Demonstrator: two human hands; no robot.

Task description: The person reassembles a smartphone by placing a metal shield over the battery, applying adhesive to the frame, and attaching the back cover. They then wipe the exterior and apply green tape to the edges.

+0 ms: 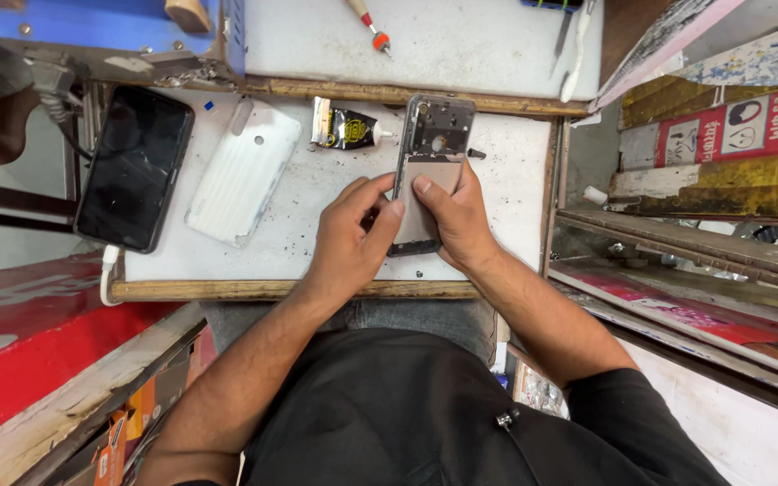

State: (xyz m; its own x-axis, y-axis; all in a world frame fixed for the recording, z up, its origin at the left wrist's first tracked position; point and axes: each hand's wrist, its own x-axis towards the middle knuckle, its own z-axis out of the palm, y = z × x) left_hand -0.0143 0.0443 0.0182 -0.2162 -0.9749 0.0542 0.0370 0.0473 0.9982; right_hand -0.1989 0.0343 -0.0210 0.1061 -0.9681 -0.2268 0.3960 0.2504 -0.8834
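An opened smartphone with its back removed lies on the white work board, its dark inner frame and pale battery showing. My left hand grips its lower left edge, thumb pressing near the side. My right hand holds the lower right part, thumb pressed flat on the battery. Both hands cover the phone's lower half.
A white ribbed back cover lies left of the hands. Further left, a black phone sits on a white charging cable. A small glue tube lies near the board's far edge. A red-handled screwdriver rests beyond. Stacked boxes stand right.
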